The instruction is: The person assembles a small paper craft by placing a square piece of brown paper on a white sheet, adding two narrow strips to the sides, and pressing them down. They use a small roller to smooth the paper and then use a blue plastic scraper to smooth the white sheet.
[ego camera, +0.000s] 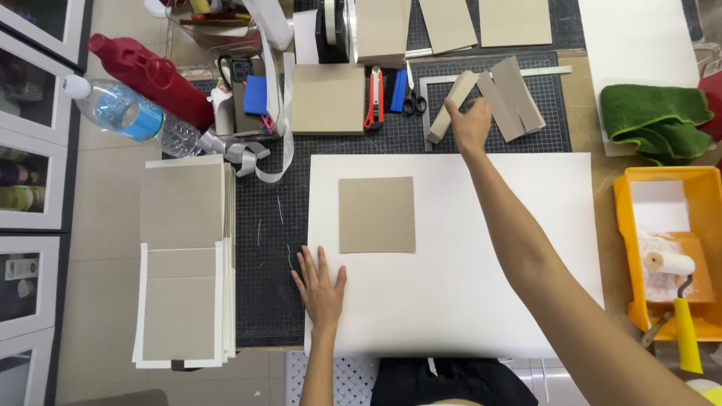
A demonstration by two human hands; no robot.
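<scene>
Work in the head view looks to us only just begun: one square grey cardboard panel (376,215) lies flat on the large white paper sheet (481,301), left of the sheet's middle and towards its far edge, and the rest of the sheet is bare. We judge more pieces are yet to be laid, since several narrow grey cardboard strips (511,96) lie on the dark gridded cutting mat (263,301) beyond the sheet.

Our right hand (470,124) reaches across and closes its fingers round one long narrow grey cardboard strip (450,105), which is tilted: its long axis runs diagonally, upper end pointing away and right, lower end towards the left.

Our left hand (320,289) rests flat, fingers spread, on the sheet's near left corner, gripping nothing.

At right, we see an orange paint tray (628,225) holding a white roller with yellow handle (677,293); a red utility knife (374,98) lies beyond the sheet.
</scene>
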